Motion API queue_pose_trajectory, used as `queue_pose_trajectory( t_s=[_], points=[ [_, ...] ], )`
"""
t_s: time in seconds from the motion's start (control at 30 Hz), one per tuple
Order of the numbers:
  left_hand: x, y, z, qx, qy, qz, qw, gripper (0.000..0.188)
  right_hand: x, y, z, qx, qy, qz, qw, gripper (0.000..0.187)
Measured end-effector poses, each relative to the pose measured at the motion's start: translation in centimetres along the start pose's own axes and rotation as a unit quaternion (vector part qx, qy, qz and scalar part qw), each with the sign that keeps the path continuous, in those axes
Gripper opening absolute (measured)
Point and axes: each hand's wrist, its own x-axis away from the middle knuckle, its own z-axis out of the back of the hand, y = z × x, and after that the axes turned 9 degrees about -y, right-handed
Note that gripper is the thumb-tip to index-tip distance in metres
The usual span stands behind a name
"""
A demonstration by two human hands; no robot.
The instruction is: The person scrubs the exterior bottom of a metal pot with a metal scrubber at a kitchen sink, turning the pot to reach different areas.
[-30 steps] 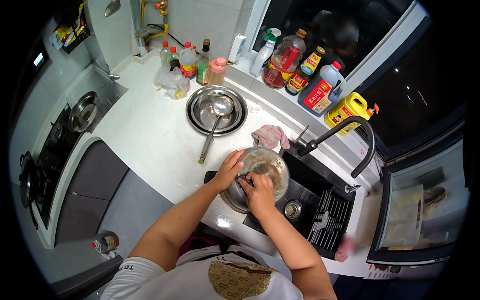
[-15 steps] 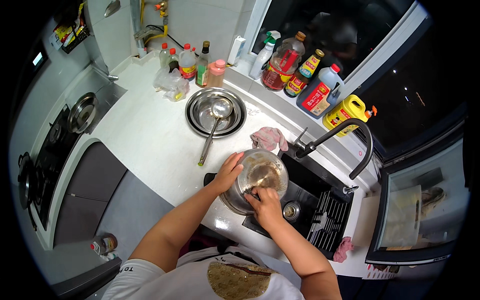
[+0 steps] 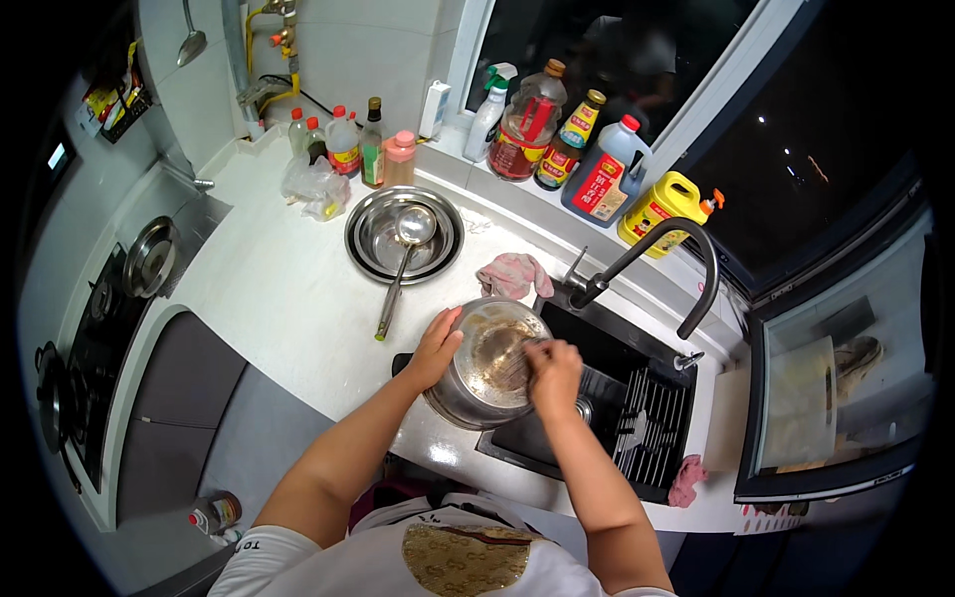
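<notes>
A stained metal pot (image 3: 493, 360) is tilted at the counter's edge by the sink, its browned, scratched base turned up toward me. Its black handle shows beyond my left wrist. My left hand (image 3: 435, 350) grips the pot's left side, fingers along the wall. On the right part of the base, my right hand (image 3: 553, 373) is closed, fingers bunched. Something small and greyish seems to be under its fingertips, too hidden and blurred to name. Behind the pot, a ladle (image 3: 415, 226) rests across nested metal bowls (image 3: 355, 249).
Right of the pot lies a black sink (image 3: 595, 341) with a curved faucet (image 3: 708, 264) and a drying rack (image 3: 657, 428). A pink cloth (image 3: 511, 275) is behind the pot. Several bottles line the windowsill, among them a yellow jug (image 3: 657, 212). A stove (image 3: 104, 343) is at far left.
My right hand has slid right and slightly up across the pot's base. My left hand keeps its hold on the side. The whole view has shifted slightly.
</notes>
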Motion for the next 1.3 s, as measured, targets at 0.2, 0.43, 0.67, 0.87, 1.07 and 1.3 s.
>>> queue_pose_trajectory(
  t_s=[0.2, 0.43, 0.67, 0.87, 1.07, 1.3],
  points=[
    [-1.1, 0.2, -1.1, -0.193, 0.051, 0.05, 0.979, 0.055, 1.3, -3.4, -0.8, -0.067, -0.051, 0.116, 0.99, 0.025],
    [-2.0, 8.5, -4.1, -0.487, -0.004, 0.06, 0.872, 0.07, -2.9, -0.5, -1.9, 0.012, 0.003, -0.001, 1.0, 0.025],
    [-2.0, 8.8, -4.1, -0.48, -0.026, 0.054, 0.875, 0.069, -3.7, -0.5, -2.3, 0.057, 0.017, 0.009, 0.998, 0.022],
    [-2.0, 8.6, -3.8, -0.469, -0.023, 0.061, 0.881, 0.068, -1.9, -1.3, -1.9, 0.077, -0.022, 0.029, 0.996, 0.025],
    [-2.0, 8.7, -4.0, -0.46, -0.015, 0.051, 0.886, 0.066, -4.7, -0.2, -1.9, 0.04, -0.026, 0.009, 0.999, 0.024],
    [-2.2, 9.0, -3.7, -0.463, -0.014, 0.049, 0.885, 0.066, -4.2, -0.2, -1.3, 0.039, -0.027, 0.033, 0.998, 0.029]
  ],
)
